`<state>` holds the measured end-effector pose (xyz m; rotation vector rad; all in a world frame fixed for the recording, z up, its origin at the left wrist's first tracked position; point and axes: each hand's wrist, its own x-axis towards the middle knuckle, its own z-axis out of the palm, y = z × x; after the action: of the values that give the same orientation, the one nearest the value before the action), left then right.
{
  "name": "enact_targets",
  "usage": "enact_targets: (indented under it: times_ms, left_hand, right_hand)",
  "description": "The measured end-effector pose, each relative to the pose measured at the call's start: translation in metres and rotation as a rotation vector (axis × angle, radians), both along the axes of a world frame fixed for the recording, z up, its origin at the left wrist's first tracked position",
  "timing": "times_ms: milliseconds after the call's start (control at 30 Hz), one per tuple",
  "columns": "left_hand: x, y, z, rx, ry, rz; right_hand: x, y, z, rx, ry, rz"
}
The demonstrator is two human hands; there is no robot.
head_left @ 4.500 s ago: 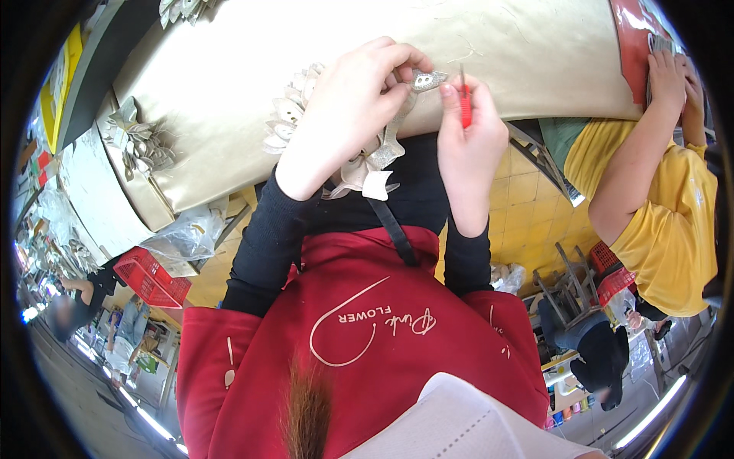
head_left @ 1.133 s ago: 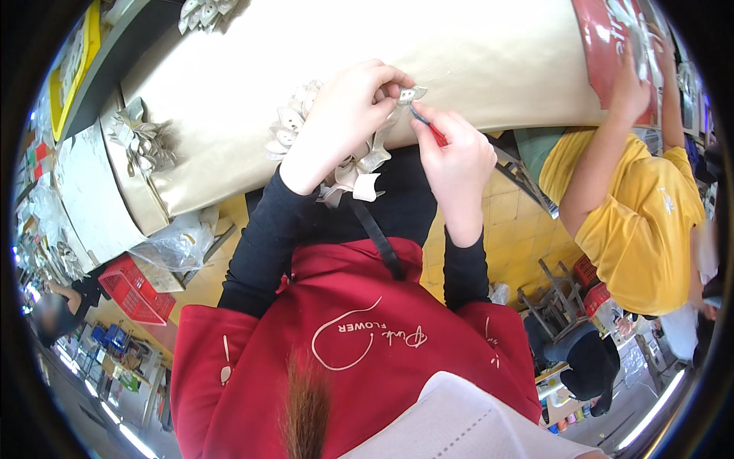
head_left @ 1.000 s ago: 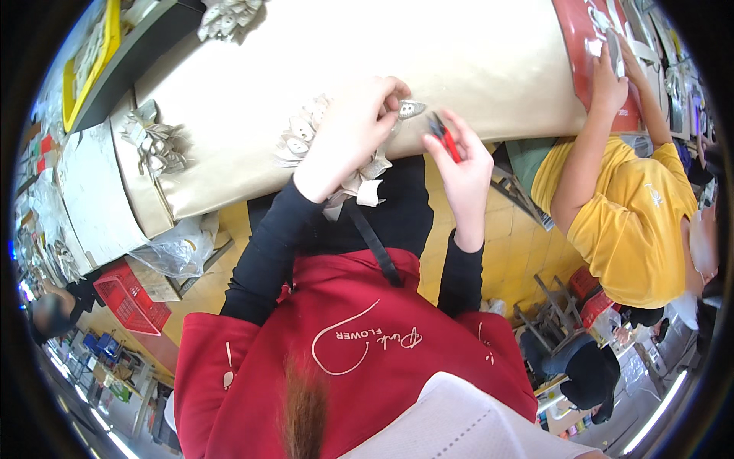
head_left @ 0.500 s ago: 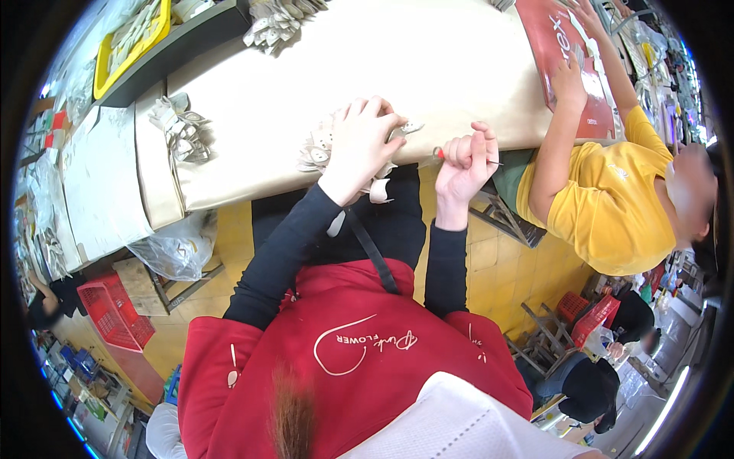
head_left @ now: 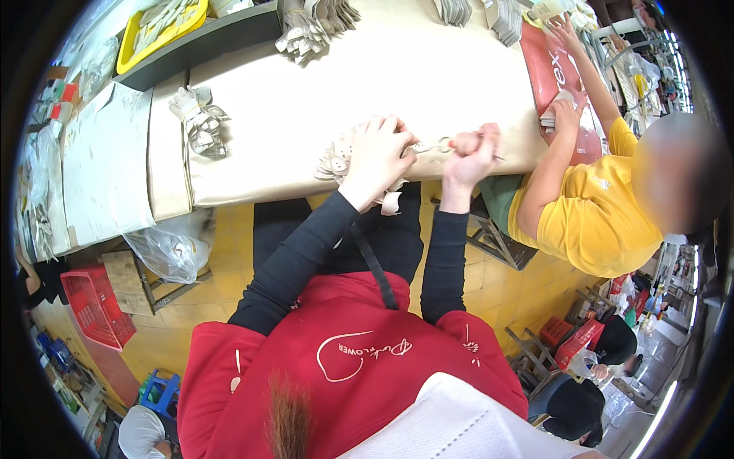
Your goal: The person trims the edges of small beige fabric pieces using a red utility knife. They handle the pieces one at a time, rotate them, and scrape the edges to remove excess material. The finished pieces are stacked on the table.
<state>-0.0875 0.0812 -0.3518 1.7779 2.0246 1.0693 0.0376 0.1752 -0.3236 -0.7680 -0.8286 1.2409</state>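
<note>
My left hand [head_left: 378, 153] rests on a heap of small beige cut pieces [head_left: 340, 157] at the near edge of the beige-covered table [head_left: 306, 115]. Its fingers pinch one small pale piece [head_left: 427, 147]. My right hand [head_left: 472, 153] is just to the right, closed in a fist around a thin red-handled tool [head_left: 455, 143]. The tool's tip meets that piece between the two hands. Both forearms are in black sleeves, over a red apron.
A co-worker in a yellow shirt [head_left: 592, 218] sits at my right, hands on a red board [head_left: 554, 73]. More piles of pieces [head_left: 200, 122] lie on the table, with a yellow tray [head_left: 160, 19] behind. Below left are a plastic bag [head_left: 168, 252] and a red basket [head_left: 92, 306].
My right hand has closed into a fist on the red tool and come in against the piece that my left hand holds. The view has tilted, showing more of the table.
</note>
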Motion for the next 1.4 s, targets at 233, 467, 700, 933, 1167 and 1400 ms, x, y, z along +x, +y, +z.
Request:
enact_targets:
  times_ms: [233,467,700,933,1167,1400]
  left_hand:
    - [0.001,-0.002,0.001,0.001,-0.037,-0.004]
    - [0.003,-0.002,0.000,0.031,-0.036,0.019]
    - [0.003,-0.001,-0.003,0.034,-0.031,0.027]
    - [0.005,-0.002,-0.005,0.015,-0.061,0.038]
    - [0.003,-0.002,-0.002,0.027,-0.053,0.016]
    - [-0.008,-0.003,0.009,0.095,-0.286,-0.170]
  right_hand:
    - [0.010,-0.001,-0.001,0.215,-0.079,-0.023]
    - [0.001,-0.016,-0.045,0.131,0.039,0.254]
    - [-0.002,-0.016,-0.039,0.225,-0.154,0.357]
    - [-0.007,-0.017,-0.038,0.183,-0.064,0.395]
    - [-0.007,-0.015,-0.017,0.132,-0.031,0.347]
    - [-0.005,-0.028,0.007,0.107,0.291,0.503]
